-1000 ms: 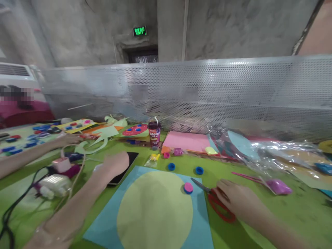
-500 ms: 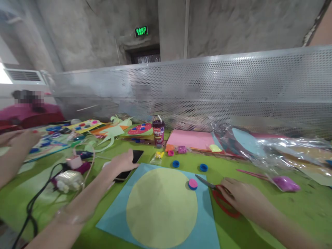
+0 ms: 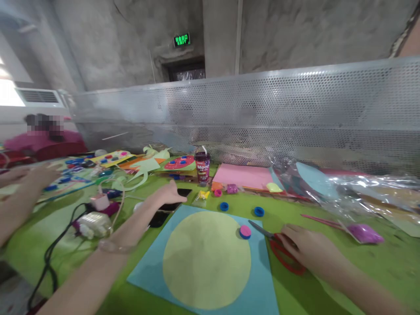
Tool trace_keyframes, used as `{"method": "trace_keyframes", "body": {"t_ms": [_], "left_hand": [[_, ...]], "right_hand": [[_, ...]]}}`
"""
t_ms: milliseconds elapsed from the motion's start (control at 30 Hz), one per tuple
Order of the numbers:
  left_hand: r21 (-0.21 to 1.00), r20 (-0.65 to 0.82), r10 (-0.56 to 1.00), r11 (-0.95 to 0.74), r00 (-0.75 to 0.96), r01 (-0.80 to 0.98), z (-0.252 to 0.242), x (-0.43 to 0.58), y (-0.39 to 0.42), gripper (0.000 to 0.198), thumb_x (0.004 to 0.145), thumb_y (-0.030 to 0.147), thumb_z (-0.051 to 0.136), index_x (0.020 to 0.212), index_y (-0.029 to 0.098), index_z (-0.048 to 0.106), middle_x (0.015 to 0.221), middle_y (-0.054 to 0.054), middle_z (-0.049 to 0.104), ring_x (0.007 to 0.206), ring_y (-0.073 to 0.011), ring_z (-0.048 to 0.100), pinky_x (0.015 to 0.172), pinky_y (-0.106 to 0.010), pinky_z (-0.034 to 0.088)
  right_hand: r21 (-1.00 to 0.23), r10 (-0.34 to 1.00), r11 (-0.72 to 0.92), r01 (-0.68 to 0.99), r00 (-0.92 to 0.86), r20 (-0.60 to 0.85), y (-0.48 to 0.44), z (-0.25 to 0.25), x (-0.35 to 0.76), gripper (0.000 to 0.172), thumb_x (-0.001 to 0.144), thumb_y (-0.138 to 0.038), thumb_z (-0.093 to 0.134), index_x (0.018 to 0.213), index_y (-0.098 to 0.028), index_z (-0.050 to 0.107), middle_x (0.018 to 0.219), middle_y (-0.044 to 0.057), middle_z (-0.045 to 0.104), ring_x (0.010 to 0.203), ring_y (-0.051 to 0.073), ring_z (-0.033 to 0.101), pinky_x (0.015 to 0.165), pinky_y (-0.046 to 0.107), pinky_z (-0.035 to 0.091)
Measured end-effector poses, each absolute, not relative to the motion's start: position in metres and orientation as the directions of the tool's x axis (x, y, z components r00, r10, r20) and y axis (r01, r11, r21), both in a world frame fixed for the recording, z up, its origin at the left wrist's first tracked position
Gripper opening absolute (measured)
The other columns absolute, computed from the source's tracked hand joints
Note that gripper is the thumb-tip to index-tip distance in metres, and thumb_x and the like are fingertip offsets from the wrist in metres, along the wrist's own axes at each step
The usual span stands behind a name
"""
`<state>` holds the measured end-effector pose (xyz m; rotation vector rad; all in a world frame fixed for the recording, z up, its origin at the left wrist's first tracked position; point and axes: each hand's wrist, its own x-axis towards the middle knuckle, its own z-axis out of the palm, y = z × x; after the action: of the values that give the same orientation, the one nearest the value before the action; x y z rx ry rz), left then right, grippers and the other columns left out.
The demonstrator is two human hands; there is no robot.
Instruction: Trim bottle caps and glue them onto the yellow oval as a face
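My left hand (image 3: 169, 193) reaches over a black phone (image 3: 161, 216), with thumb and fingers apart and nothing visible between them. Whether it touches the phone I cannot tell. My right hand (image 3: 300, 243) has its fingers around the red handles of a pair of scissors (image 3: 285, 258), whose blades point away to the left. Between my hands lies a blue sheet of paper (image 3: 149, 269) with a big pale yellow paper circle (image 3: 206, 262) on it. Near the circle's upper right edge sits a blue bottle cap with pink filling (image 3: 245, 232).
Two blue caps (image 3: 224, 206) (image 3: 259, 211), a yellow clay packet (image 3: 201, 197) and a drink cup (image 3: 202, 168) stand beyond the sheet. Pink paper (image 3: 243, 176) lies behind. At left are cables (image 3: 49, 258) and another person's arms (image 3: 29, 192). Purple clay (image 3: 365, 233) lies right.
My left hand has moved forward and right, over the phone toward the clay packet. My right hand and the scissors stay put. The view has shifted slightly.
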<state>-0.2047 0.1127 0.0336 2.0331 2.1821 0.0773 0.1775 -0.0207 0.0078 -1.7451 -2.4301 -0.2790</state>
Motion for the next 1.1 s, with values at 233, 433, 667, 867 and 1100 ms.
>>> {"method": "trace_keyframes", "body": {"t_ms": [233, 433, 667, 867, 1100], "left_hand": [[0.053, -0.015, 0.997, 0.082, -0.081, 0.995, 0.019, -0.162, 0.118, 0.033, 0.084, 0.030, 0.050, 0.114, 0.015, 0.049, 0.112, -0.009, 0.053, 0.094, -0.0208, 0.056, 0.079, -0.042, 0.047], [0.016, 0.028, 0.999, 0.041, -0.041, 0.999, 0.030, -0.162, 0.118, 0.034, 0.084, 0.031, 0.049, 0.114, 0.015, 0.048, 0.114, -0.009, 0.052, 0.097, -0.0218, 0.054, 0.080, -0.043, 0.046], [-0.028, -0.074, 0.996, 0.039, -0.041, 0.999, 0.055, -0.217, 0.089, 0.029, 0.084, 0.029, 0.050, 0.110, 0.015, 0.051, 0.110, -0.008, 0.055, 0.093, -0.0197, 0.056, 0.077, -0.040, 0.048], [0.037, -0.091, 0.996, -0.008, 0.011, 0.999, 0.055, -0.207, 0.078, 0.030, 0.085, 0.031, 0.048, 0.110, 0.014, 0.051, 0.109, -0.009, 0.056, 0.093, -0.0204, 0.056, 0.080, -0.042, 0.045], [0.348, -0.039, 0.858, -0.469, 0.512, 0.812, 0.051, -0.120, 0.040, 0.039, 0.083, 0.032, 0.040, 0.119, 0.022, 0.051, 0.105, -0.006, 0.064, 0.095, -0.0230, 0.059, 0.081, -0.031, 0.042]], "right_hand": [[0.089, 0.934, 0.319, 0.943, -0.329, 0.139, -0.020, 0.007, 0.176, 0.029, 0.089, -0.027, 0.032, 0.078, -0.021, 0.058, 0.075, 0.003, 0.063, 0.061, 0.019, 0.061, 0.050, 0.029, 0.040], [0.105, 0.935, 0.317, 0.943, -0.329, 0.131, -0.020, 0.006, 0.175, 0.029, 0.089, -0.028, 0.032, 0.077, -0.021, 0.057, 0.075, 0.004, 0.063, 0.061, 0.020, 0.061, 0.051, 0.031, 0.040], [0.106, 0.922, 0.334, 0.937, -0.348, 0.169, -0.021, 0.005, 0.174, 0.030, 0.089, -0.029, 0.032, 0.072, -0.021, 0.057, 0.068, 0.003, 0.062, 0.054, 0.019, 0.060, 0.045, 0.029, 0.037], [0.106, 0.949, 0.274, 0.956, -0.287, 0.130, -0.025, 0.015, 0.171, 0.027, 0.087, -0.025, 0.035, 0.077, -0.019, 0.059, 0.074, 0.007, 0.062, 0.059, 0.021, 0.060, 0.050, 0.031, 0.040], [0.096, 0.964, 0.261, 0.961, -0.264, 0.028, -0.033, 0.025, 0.168, 0.023, 0.085, -0.027, 0.042, 0.082, -0.017, 0.063, 0.085, 0.011, 0.063, 0.077, 0.022, 0.060, 0.062, 0.032, 0.048]]}}
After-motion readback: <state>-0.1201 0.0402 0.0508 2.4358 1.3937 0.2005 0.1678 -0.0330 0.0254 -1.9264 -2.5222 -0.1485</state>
